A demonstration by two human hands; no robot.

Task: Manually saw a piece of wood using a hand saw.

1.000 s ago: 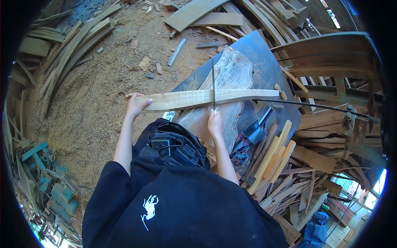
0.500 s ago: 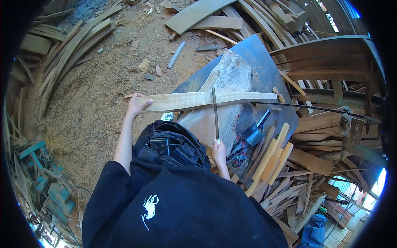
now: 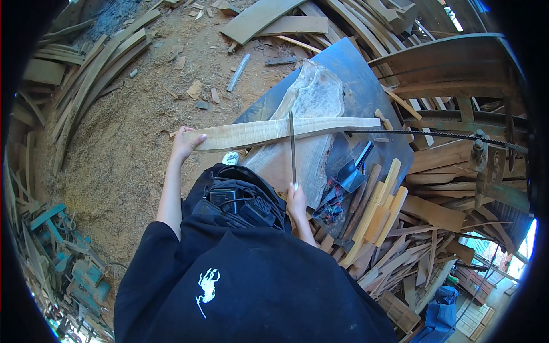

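My left hand (image 3: 184, 144) is closed around the left end of a long, slightly curved wooden board (image 3: 243, 135), thumb on top. The board reaches out to the right, its narrow far end above a dark metal table (image 3: 372, 94). In my right hand (image 3: 296, 202) is a thin, dark metal bar (image 3: 293, 154), gripped at its near end. The bar stretches away from me and crosses the board's upper face near the middle; whether it presses on the wood cannot be told. Under the board lies a pale, rough-edged wood slab (image 3: 314, 91).
A toothed saw blade (image 3: 423, 132) runs from a large machine frame (image 3: 452, 63) toward the board's right end. A brush (image 3: 363, 155), a dustpan-like dark piece (image 3: 351, 177) and wooden sticks (image 3: 380, 208) lie at the table's right. Stacked planks (image 3: 103, 68) and sawdust (image 3: 126, 126) cover the ground.
The bar in my right hand has shifted slightly left along the board and a little toward the far side. My left hand keeps hold of the board's end; the view has moved slightly.
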